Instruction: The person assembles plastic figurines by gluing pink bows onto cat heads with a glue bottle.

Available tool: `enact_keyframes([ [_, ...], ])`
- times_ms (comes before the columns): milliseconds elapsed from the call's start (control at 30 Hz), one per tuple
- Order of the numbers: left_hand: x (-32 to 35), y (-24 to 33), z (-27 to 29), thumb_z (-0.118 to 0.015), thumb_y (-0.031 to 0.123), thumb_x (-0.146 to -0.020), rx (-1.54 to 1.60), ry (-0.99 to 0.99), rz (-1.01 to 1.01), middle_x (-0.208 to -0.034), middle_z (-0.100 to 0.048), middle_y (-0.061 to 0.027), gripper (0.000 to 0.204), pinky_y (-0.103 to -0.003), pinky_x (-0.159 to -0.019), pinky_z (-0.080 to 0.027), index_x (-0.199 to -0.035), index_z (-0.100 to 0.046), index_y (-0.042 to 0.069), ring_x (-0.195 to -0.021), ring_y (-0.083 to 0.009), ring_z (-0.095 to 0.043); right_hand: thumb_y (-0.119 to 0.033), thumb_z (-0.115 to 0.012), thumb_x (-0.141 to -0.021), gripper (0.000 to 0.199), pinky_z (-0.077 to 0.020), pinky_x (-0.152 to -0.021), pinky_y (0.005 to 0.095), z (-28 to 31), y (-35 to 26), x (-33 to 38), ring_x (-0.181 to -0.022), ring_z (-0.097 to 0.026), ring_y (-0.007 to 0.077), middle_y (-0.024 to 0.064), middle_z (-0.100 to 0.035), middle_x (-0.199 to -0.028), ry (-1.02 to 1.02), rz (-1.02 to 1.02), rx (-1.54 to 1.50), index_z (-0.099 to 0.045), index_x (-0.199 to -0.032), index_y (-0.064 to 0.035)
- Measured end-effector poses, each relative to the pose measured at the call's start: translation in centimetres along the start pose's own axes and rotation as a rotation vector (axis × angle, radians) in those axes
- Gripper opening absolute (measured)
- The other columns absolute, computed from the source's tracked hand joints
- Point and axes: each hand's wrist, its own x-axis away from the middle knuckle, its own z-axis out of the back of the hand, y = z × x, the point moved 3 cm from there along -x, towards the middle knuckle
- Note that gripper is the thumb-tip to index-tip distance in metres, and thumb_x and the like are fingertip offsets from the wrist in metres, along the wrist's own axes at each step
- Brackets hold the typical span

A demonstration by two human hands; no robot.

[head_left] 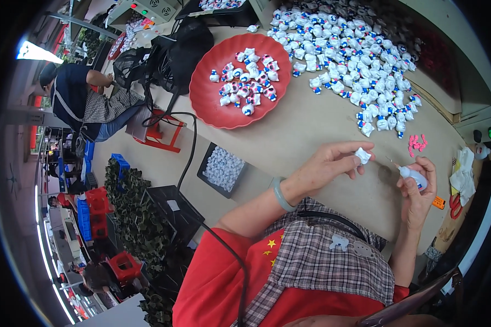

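Note:
Between the thumb and fingers of my left hand is a small white figurine, held above the table. My right hand grips a small white squeeze bottle, whose thin needle tip points toward the figurine without touching it. Just beyond the bottle lie several little pink pieces on the tabletop. A large heap of white figurines with blue and pink parts spreads over the far side of the table. To its left, a red scalloped dish holds several more figurines with dark pink and blue parts.
Red-handled scissors, a white cloth and an orange item lie at the right edge. A black cable hangs along the left. A black bin of white pieces stands below the table. Another person works at far left.

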Motion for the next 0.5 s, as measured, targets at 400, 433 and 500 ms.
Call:
enact_keyframes([
  [400,1.2,0.1,-0.2,-0.061,0.007,-0.087,0.081,0.096,-0.002,-0.11,-0.063,-0.0168,0.036,-0.031,-0.081,-0.052,-0.122,-0.054,-0.003,-0.092,-0.0227,-0.065,-0.011,-0.064,-0.087,0.039,-0.0434,-0.052,0.018,-2.1,-1.9,-0.1,-0.067,-0.061,0.0118,0.0148,-0.064,-0.095,0.064,0.052,-0.05,-0.048,-0.12,0.0005],
  [433,1.1,0.0,-0.1,-0.063,0.007,-0.086,0.074,0.128,-0.013,-0.109,-0.063,-0.0172,0.037,-0.031,-0.08,-0.053,-0.121,-0.055,-0.003,-0.091,-0.0234,-0.066,-0.014,-0.061,-0.089,0.037,-0.0437,-0.053,0.0183,-2.3,-2.1,0.1,-0.067,-0.06,0.0114,0.0146,-0.065,-0.095,0.041,0.121,-0.001,-0.048,-0.121,0.0011],
  [500,0.9,0.0,-0.5,-0.064,0.005,-0.085,0.091,0.13,0.009,-0.109,-0.063,-0.0177,0.037,-0.031,-0.08,-0.053,-0.12,-0.055,-0.004,-0.092,-0.0244,-0.066,-0.018,-0.059,-0.092,0.037,-0.0439,-0.054,0.0186,-2.1,-2.2,0.5,-0.067,-0.06,0.0111,0.0144,-0.065,-0.094,0.027,0.185,0.052,-0.048,-0.121,0.0017],
])
